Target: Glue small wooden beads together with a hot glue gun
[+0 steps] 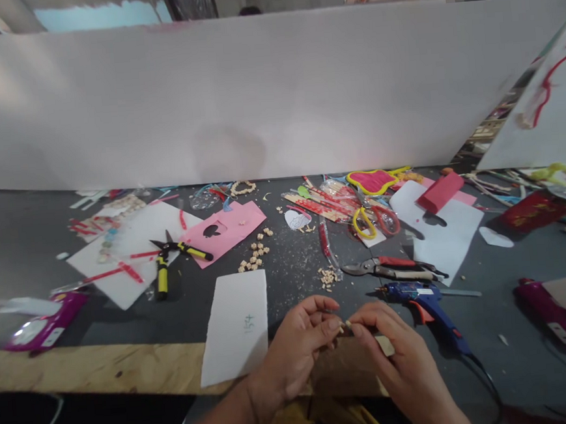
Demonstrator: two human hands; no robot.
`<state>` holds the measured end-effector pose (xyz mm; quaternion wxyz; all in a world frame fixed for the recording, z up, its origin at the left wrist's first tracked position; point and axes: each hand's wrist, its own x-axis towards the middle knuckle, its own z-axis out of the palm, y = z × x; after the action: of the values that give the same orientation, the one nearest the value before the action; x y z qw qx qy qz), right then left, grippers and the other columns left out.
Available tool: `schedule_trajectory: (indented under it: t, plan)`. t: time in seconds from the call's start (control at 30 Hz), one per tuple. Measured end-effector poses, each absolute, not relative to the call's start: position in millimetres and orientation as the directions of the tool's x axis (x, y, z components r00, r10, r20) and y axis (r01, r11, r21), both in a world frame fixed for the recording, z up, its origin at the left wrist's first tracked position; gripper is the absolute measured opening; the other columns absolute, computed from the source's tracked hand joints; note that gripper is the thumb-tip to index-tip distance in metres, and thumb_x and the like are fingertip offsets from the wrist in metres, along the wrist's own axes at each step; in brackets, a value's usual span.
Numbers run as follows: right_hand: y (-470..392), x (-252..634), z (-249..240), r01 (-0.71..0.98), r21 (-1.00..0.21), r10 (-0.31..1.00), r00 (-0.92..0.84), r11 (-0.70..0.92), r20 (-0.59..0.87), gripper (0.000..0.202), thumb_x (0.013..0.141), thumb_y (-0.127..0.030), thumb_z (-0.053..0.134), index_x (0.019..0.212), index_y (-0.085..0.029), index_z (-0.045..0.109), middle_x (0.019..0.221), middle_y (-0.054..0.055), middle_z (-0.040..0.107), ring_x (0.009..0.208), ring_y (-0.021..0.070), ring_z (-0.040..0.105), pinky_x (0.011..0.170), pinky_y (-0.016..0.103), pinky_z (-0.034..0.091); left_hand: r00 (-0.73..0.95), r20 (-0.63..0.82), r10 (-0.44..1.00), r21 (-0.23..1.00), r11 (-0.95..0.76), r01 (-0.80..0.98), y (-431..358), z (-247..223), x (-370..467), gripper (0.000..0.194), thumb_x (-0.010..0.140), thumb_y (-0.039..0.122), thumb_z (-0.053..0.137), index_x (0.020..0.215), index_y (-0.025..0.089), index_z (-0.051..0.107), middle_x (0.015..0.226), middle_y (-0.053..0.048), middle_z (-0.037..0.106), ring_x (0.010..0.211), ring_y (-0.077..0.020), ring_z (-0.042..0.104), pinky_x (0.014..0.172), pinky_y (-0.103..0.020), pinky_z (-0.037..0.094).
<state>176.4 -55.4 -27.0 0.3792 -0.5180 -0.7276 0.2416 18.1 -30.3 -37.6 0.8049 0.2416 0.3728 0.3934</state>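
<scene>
My left hand (300, 341) is closed in a pinch, thumb against the fingers, holding a small pale stick piece (342, 328). Facing it, my right hand (401, 349) pinches another small pale piece (348, 323) between thumb and forefinger. The two pieces are close together; whether they touch, I cannot tell. A pale flat square (384, 346) shows within the curl of my right hand. Just beyond the hands lies a pile of short pale stick pieces (328, 278). Left of it are several small pale clusters (253, 259).
A white sheet marked 154 (243, 326) lies beside my left wrist. Right of my hands are a blue glue gun (430, 302) and red-handled pruners (390, 267). Yellow-black snips (169, 257), scissors (374, 221) and pink paper (226, 233) lie farther back, before a white panel (235, 98).
</scene>
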Motion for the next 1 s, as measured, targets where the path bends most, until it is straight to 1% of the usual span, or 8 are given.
schedule_trajectory:
  t: [0.17, 0.43, 0.53, 0.63, 0.77, 0.83, 0.93, 1.0]
  plan:
    - [-55.2, 174.6, -28.5, 0.603, -0.708, 0.928, -0.196, 0.368, 0.316, 0.011, 0.087, -0.019, 0.047, 0.084, -0.020, 0.057, 0.081, 0.005, 0.060, 0.077, 0.0160, 0.058, 0.069, 0.027, 0.048, 0.440, -0.379, 0.814, 0.669, 0.570, -0.478, -31.1, -42.2, 17.7, 0.034, 0.066, 0.021, 0.076, 0.092, 0.013, 0.055, 0.067, 0.002, 0.058, 0.056, -0.0051, 0.049, 0.056, -0.018, 0.035]
    - [-54.3, 175.3, -26.2, 0.607, -0.694, 0.922, -0.228, 0.387, 0.314, 0.012, 0.087, -0.018, 0.047, 0.086, -0.020, 0.059, 0.083, 0.006, 0.060, 0.079, 0.0165, 0.058, 0.070, 0.027, 0.048, 0.445, -0.366, 0.818, 0.680, 0.561, -0.472, -28.7, -41.8, 16.7, 0.034, 0.065, 0.020, 0.076, 0.091, 0.012, 0.055, 0.067, 0.002, 0.058, 0.057, -0.0053, 0.049, 0.057, -0.018, 0.035]
    - [-54.8, 176.2, -26.8, 0.607, -0.697, 0.924, -0.232, 0.381, 0.303, 0.012, 0.087, -0.019, 0.048, 0.086, -0.020, 0.060, 0.083, 0.006, 0.060, 0.079, 0.0163, 0.059, 0.070, 0.026, 0.049, 0.435, -0.359, 0.826, 0.703, 0.546, -0.456, -28.5, -43.5, 15.8, 0.035, 0.064, 0.020, 0.077, 0.091, 0.012, 0.055, 0.067, 0.001, 0.059, 0.059, -0.0062, 0.050, 0.058, -0.019, 0.036]
    - [-55.0, 178.5, -29.8, 0.605, -0.705, 0.929, -0.218, 0.369, 0.299, 0.013, 0.086, -0.020, 0.051, 0.088, -0.021, 0.063, 0.085, 0.006, 0.062, 0.081, 0.0163, 0.060, 0.071, 0.026, 0.050, 0.452, -0.355, 0.818, 0.699, 0.554, -0.452, -28.5, -45.5, 15.0, 0.038, 0.064, 0.021, 0.077, 0.093, 0.013, 0.054, 0.068, 0.001, 0.059, 0.059, -0.0065, 0.050, 0.058, -0.019, 0.036]
    - [-55.2, 181.7, -31.8, 0.573, -0.748, 0.941, -0.159, 0.334, 0.298, 0.016, 0.085, -0.023, 0.053, 0.095, -0.023, 0.066, 0.092, 0.006, 0.065, 0.088, 0.0174, 0.062, 0.074, 0.025, 0.051, 0.480, -0.352, 0.804, 0.704, 0.565, -0.430, -27.8, -45.0, 13.1, 0.041, 0.063, 0.024, 0.078, 0.094, 0.013, 0.054, 0.065, 0.002, 0.058, 0.057, -0.0068, 0.050, 0.058, -0.020, 0.036]
    - [-55.2, 181.5, -30.2, 0.519, -0.793, 0.948, -0.172, 0.319, 0.269, 0.018, 0.085, -0.023, 0.053, 0.097, -0.023, 0.065, 0.093, 0.006, 0.065, 0.089, 0.0178, 0.062, 0.075, 0.026, 0.051, 0.496, -0.354, 0.793, 0.714, 0.571, -0.404, -27.3, -43.8, 11.8, 0.043, 0.062, 0.026, 0.079, 0.095, 0.014, 0.054, 0.065, 0.002, 0.059, 0.057, -0.0072, 0.051, 0.057, -0.020, 0.036]
    - [-55.0, 178.5, -27.0, 0.416, -0.859, 0.949, -0.231, 0.297, 0.216, 0.017, 0.085, -0.021, 0.052, 0.095, -0.023, 0.066, 0.088, 0.005, 0.066, 0.084, 0.0167, 0.062, 0.072, 0.025, 0.051, 0.514, -0.350, 0.783, 0.731, 0.571, -0.372, -27.1, -43.2, 9.9, 0.045, 0.063, 0.027, 0.078, 0.098, 0.014, 0.054, 0.066, 0.001, 0.060, 0.057, -0.0072, 0.050, 0.056, -0.019, 0.034]
    - [-55.2, 176.0, -26.6, 0.363, -0.890, 0.952, -0.235, 0.275, 0.198, 0.016, 0.085, -0.022, 0.052, 0.090, -0.022, 0.067, 0.083, 0.005, 0.065, 0.079, 0.0162, 0.062, 0.069, 0.025, 0.051, 0.514, -0.349, 0.784, 0.740, 0.567, -0.362, -27.6, -44.0, 9.2, 0.043, 0.064, 0.028, 0.077, 0.098, 0.014, 0.054, 0.065, 0.001, 0.060, 0.057, -0.0070, 0.049, 0.055, -0.019, 0.033]
